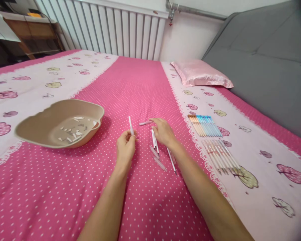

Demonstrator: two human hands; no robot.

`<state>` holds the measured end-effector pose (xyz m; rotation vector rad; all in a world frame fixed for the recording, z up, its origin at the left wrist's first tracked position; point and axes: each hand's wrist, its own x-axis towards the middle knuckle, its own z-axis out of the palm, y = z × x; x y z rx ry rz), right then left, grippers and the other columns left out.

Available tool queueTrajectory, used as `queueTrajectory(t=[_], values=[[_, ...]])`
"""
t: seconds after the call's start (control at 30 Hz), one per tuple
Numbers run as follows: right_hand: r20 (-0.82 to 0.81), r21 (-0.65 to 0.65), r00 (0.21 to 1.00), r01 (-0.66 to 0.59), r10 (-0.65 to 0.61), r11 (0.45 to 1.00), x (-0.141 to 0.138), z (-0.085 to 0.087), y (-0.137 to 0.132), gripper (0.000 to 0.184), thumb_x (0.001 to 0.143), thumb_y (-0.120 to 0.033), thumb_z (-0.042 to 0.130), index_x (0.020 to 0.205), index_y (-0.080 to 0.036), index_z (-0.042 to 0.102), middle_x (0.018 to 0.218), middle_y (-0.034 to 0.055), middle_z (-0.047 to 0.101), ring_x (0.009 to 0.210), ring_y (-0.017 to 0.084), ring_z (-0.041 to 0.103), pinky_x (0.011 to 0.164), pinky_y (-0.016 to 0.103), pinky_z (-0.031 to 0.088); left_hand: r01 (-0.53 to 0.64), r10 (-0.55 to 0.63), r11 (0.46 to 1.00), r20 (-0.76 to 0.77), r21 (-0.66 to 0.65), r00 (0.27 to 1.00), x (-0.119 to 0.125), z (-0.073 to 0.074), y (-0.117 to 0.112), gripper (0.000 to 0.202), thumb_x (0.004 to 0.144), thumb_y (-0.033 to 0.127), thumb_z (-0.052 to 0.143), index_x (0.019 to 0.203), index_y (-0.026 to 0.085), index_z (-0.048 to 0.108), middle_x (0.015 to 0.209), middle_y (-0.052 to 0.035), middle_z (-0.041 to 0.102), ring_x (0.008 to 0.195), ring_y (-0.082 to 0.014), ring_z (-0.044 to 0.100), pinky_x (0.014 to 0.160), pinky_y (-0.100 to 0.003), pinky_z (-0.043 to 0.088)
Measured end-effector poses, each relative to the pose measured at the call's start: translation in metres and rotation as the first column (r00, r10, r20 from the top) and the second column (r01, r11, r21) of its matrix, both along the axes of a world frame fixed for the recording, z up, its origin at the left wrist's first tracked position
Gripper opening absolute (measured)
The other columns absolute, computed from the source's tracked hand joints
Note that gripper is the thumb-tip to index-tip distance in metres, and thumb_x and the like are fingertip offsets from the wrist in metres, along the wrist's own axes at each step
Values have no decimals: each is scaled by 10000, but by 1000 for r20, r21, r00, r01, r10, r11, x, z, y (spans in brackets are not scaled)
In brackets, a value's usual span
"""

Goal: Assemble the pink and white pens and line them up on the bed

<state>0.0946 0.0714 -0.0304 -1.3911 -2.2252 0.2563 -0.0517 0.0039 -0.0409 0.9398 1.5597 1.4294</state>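
1. Well to the right of the beige basin (pixel 46 125), on the dotted pink bedspread (pixel 142 204), a dark-tipped refill (pixel 172 161) and two clear tubes (pixel 160 164) are laid loosely.
2. Farther right of the basin, a row of clear pens (pixel 219 156) is set out side by side.
3. Just to the right of the basin, a slim white tube (pixel 130 124) is pinched between thumb and fingers of the left hand (pixel 126 144).
4. Farther right of the basin than that tube, white refills (pixel 155 140) are partly covered by the right hand (pixel 163 132); its fingers are bent beside a pale tube (pixel 144 123), but whether it is gripped cannot be told.
5. Inside the basin, small white pieces (pixel 76 135) are scattered.
6. Far right of the basin, coloured pens (pixel 204 126) are lined up.
7. Beyond the basin, a pink pillow (pixel 203 73) and a white radiator (pixel 110 28) are seen.
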Motion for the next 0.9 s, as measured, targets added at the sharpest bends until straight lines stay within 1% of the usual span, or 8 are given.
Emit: queueTrajectory(t=[0.1,0.33,0.43,0.47,0.57,0.7,0.8,0.9], values=[[142,-52,990,5,2,999,-22,-2,21,397,872,-118,440,1246,-172,560,1243,75,603,1164,199,502,992,310,355,8,-8,1000,-25,19,1000,-2,-1,0,213,699,217,507,865,152,622,779,-43,635,665,-134,552,574,-231,382],[173,-90,971,182,-165,979,-39,0,34,257,848,-91,459,911,-151,701,974,156,690,1003,254,605,879,385,420,46,-45,997,-13,57,999,-6,-6,-1,209,721,224,508,885,157,618,839,-49,646,700,-138,566,614,-242,409],[17,-91,977,212,-211,973,-19,18,18,203,844,-163,525,999,-192,652,1012,81,691,916,186,634,819,322,466,87,-86,994,-12,71,996,-3,-5,-3,212,728,224,522,906,157,616,842,-51,658,716,-142,581,648,-256,427],[-192,-128,958,189,-211,974,-10,25,9,188,819,-174,568,992,-183,640,991,67,695,877,168,640,805,305,478,111,-110,990,-20,84,994,-1,-4,-4,212,733,228,530,913,155,615,842,-53,661,728,-146,588,669,-264,435],[-682,-238,697,77,-223,968,16,45,-23,200,783,-267,629,952,-163,597,892,51,691,794,151,644,759,305,501,218,-211,968,-66,126,975,6,3,-7,203,753,251,557,916,148,619,843,-61,663,766,-161,608,722,-291,457],[-870,-260,415,70,-265,963,34,51,-58,226,763,-345,654,892,-176,577,766,8,666,721,126,631,719,280,493,390,-378,909,-104,146,920,18,10,-12,197,760,276,589,899,142,629,834,-60,665,734,-165,618,697,-296,480],[-907,-245,326,105,-267,964,36,46,-65,242,757,-364,663,888,-183,568,735,-2,665,694,120,629,698,271,488,478,-452,867,-180,142,874,25,11,-14,206,769,285,598,911,143,644,812,-63,676,711,-168,618,678,-298,485],[-911,-219,327,136,-252,966,38,43,-62,251,771,-379,648,904,-185,562,751,9,676,723,130,641,713,280,487,499,-462,857,-236,129,855,29,10,-16,199,774,289,604,907,154,665,791,-62,688,707,-176,623,680,-303,488]])
